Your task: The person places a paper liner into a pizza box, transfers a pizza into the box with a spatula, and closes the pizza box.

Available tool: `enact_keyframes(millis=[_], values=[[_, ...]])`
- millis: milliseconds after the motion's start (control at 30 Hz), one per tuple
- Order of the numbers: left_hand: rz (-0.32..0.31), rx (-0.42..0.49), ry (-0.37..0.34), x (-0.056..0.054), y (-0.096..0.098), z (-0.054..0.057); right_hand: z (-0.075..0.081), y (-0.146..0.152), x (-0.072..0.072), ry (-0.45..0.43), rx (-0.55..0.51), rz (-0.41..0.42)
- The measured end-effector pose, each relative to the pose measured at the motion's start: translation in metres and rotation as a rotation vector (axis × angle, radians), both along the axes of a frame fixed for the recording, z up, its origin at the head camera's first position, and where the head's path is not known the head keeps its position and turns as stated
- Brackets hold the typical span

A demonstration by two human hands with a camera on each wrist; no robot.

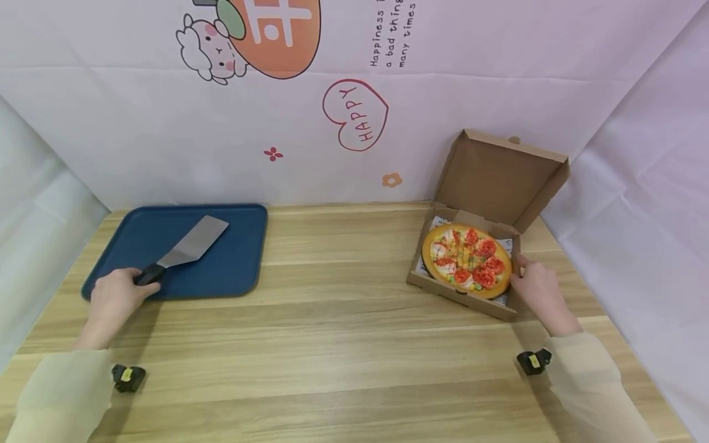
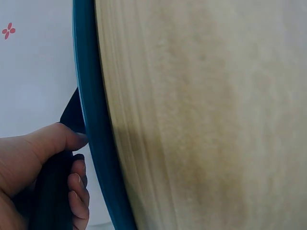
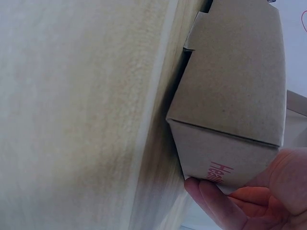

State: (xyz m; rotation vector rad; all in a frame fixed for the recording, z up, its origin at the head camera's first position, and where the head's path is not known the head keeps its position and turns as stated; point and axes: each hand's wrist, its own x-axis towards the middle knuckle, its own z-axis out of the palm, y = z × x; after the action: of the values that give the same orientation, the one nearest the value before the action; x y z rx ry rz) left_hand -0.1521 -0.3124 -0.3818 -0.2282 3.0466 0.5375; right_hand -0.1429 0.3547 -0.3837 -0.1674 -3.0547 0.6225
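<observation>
My left hand (image 1: 115,299) grips the black handle of a spatula (image 1: 200,240), whose wide metal blade points away to the right over a blue tray (image 1: 238,267). In the left wrist view, the thumb and curled fingers wrap the dark handle (image 2: 52,191) beside the tray's rim. At the right, my right hand (image 1: 538,290) pinches the side wall of an open cardboard pizza box (image 1: 498,178). The right wrist view shows fingers against the box's printed outer side (image 3: 216,158), with the thumb over its top edge. A whole pizza (image 1: 471,258) with red and white toppings lies inside, tilted on patterned paper.
The wooden table (image 1: 338,320) stretches between tray and box. White printed cloth (image 1: 221,141) hangs along the back, and more cloth (image 1: 637,234) closes off the right side. The box's raised lid leans near the back cloth. A small black device sits at each wrist.
</observation>
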Motion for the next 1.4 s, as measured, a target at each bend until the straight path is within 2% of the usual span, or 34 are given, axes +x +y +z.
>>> enact_keyframes(millis=[200,367,933,1033,1100,1200,1300,1400], values=[[-0.012,-0.013,-0.005,-0.003,-0.004,-0.004,0.001,-0.001,-0.001,-0.002,0.0,0.005],[-0.035,0.003,0.001,-0.004,-0.006,-0.004,0.001,0.0,-0.001,0.005,0.004,0.011],[-0.029,0.005,-0.093,-0.007,-0.008,0.002,0.0,0.001,-0.001,0.019,0.018,0.022],[-0.044,-0.007,-0.071,-0.007,-0.004,0.005,0.0,0.001,-0.001,0.007,0.013,0.016],[-0.052,-0.019,-0.028,-0.007,0.001,0.007,0.0,0.0,-0.001,0.004,0.012,0.013],[-0.092,-0.043,0.077,-0.009,0.013,0.011,0.0,0.0,-0.001,0.005,0.011,0.012],[-0.181,-0.081,0.156,-0.013,0.025,0.015,0.0,0.001,-0.001,0.012,0.014,0.013],[-0.293,-0.132,0.131,-0.018,0.036,0.017,0.0,0.001,-0.001,0.012,0.017,0.015]])
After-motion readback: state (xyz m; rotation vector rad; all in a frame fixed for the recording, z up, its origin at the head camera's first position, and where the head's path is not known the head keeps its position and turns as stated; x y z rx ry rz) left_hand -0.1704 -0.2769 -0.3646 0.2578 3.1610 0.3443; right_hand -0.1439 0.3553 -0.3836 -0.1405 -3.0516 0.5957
